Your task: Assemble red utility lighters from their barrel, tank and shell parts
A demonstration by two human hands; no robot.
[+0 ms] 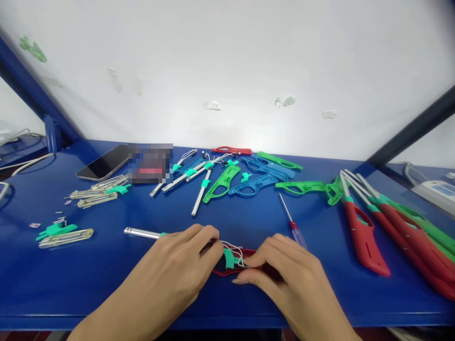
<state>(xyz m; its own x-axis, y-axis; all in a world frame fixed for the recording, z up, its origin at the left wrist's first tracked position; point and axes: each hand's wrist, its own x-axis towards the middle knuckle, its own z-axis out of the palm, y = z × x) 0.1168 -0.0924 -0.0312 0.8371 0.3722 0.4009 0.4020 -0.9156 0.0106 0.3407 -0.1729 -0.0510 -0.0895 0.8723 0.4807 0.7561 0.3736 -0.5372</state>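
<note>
Near the front edge, a red shell half lies between my hands, with a teal trigger piece and thin white wires over it. My left hand has its fingers closed at the shell's left end; a silver tube sticks out to its left, and what the fingertips grip is hidden. With thumb and index finger, my right hand pinches the small dark end of the wires at the shell's right part.
A screwdriver lies beyond my right hand. Red lighters are at right. Green and blue shell halves, silver tubes and a phone lie toward the back. Clear tanks are at left.
</note>
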